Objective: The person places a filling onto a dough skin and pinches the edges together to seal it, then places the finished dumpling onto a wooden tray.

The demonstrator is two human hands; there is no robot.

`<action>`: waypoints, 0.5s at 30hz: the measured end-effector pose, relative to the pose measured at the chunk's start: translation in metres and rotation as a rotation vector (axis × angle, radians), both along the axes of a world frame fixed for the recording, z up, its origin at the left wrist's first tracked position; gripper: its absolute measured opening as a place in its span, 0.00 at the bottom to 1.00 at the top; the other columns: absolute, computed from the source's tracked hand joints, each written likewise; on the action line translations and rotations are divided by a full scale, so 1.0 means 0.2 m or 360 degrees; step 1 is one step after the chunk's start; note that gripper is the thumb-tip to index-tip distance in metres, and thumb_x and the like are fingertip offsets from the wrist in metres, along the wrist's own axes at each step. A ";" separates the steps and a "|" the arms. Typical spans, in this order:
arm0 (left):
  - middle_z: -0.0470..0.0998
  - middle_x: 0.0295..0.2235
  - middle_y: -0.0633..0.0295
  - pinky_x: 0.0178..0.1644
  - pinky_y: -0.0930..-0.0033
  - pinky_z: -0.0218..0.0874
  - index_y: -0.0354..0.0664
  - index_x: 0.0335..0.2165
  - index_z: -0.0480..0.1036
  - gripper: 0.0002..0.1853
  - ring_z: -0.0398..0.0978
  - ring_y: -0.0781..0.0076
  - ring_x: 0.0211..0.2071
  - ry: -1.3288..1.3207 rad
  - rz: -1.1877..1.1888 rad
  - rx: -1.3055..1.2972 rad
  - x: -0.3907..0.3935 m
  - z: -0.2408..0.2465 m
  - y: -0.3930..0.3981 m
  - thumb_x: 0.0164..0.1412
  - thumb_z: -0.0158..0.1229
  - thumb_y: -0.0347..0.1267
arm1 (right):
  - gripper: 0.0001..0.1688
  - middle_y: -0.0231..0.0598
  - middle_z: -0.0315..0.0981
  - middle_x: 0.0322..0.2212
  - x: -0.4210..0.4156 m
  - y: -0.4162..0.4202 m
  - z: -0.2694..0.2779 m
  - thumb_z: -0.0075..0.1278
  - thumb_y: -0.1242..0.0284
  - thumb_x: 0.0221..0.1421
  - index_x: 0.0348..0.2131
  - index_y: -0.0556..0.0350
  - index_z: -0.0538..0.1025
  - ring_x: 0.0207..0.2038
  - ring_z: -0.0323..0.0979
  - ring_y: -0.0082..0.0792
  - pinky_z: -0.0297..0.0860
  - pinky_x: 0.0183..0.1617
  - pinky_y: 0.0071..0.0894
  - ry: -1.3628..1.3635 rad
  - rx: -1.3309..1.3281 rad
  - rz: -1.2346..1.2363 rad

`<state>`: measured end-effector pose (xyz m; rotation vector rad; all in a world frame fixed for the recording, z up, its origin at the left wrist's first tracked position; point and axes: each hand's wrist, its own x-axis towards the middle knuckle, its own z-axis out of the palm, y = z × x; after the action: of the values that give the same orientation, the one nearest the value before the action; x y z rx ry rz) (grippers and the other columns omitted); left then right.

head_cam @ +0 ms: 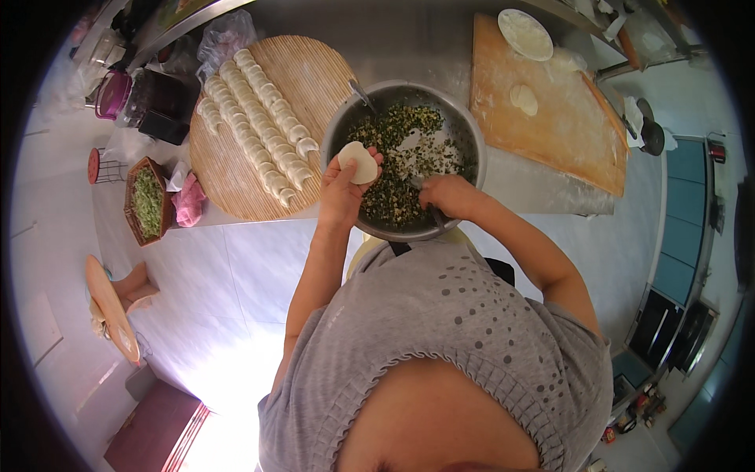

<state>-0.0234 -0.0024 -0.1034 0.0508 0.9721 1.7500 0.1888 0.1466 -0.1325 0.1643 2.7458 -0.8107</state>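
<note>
A round dough wrapper point(358, 163) lies across my left hand point(342, 192), with the thumb pressed on top of it. This hand is over the left side of a large stainless steel bowl point(479, 141). Chopped green and pale filling point(407, 121) is spread inside the bowl, and part of the bottom shows bare. My right hand point(449, 196) is down in the bowl, gripping a metal spoon point(417, 182) whose tip touches the filling. The fingers hide part of the spoon. Another metal utensil point(362, 95) leans on the bowl's upper left rim.
Left of the bowl, a round slatted mat point(318, 65) carries rows of folded dumplings point(259, 127). At right, a floured wooden board point(566, 147) holds loose wrappers point(523, 99) and a plate of flour point(525, 35). A wicker basket point(128, 206) and pink cloth point(188, 200) sit at the left edge.
</note>
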 end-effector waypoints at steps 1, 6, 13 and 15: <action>0.71 0.51 0.44 0.54 0.56 0.69 0.33 0.53 0.64 0.17 0.73 0.51 0.52 0.0015 0.0018 -0.0006 -0.01 0.00 -0.01 0.67 0.43 0.26 | 0.11 0.38 0.73 0.32 0.00 0.01 0.00 0.51 0.79 0.43 0.31 0.47 0.78 0.38 0.74 0.44 0.70 0.39 0.43 0.0102 -0.0086 -0.0092; 0.70 0.52 0.42 0.55 0.55 0.69 0.31 0.53 0.63 0.18 0.72 0.50 0.52 0.0038 0.0109 -0.0025 -0.05 0.04 -0.09 0.67 0.45 0.27 | 0.08 0.43 0.76 0.31 0.01 0.07 0.05 0.50 0.80 0.50 0.33 0.53 0.75 0.35 0.74 0.49 0.70 0.38 0.44 0.0473 -0.0358 -0.0580; 0.70 0.52 0.42 0.55 0.54 0.68 0.29 0.53 0.64 0.18 0.72 0.49 0.52 0.0047 0.0151 -0.0052 -0.03 0.05 -0.14 0.68 0.45 0.28 | 0.14 0.47 0.78 0.34 -0.04 0.07 0.01 0.47 0.73 0.58 0.25 0.67 0.75 0.28 0.75 0.51 0.71 0.35 0.41 0.0637 -0.0563 -0.1244; 0.70 0.52 0.42 0.55 0.54 0.68 0.29 0.53 0.64 0.18 0.72 0.49 0.52 0.0054 0.0135 -0.0045 -0.02 0.04 -0.14 0.68 0.45 0.28 | 0.16 0.48 0.78 0.33 -0.05 0.02 -0.03 0.47 0.72 0.58 0.22 0.69 0.74 0.27 0.75 0.52 0.71 0.34 0.40 0.0590 -0.0445 -0.1215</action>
<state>-0.0278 -0.0311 -0.0952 0.0212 1.0363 1.8179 0.1790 0.1500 -0.1375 1.1526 2.8435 -1.5281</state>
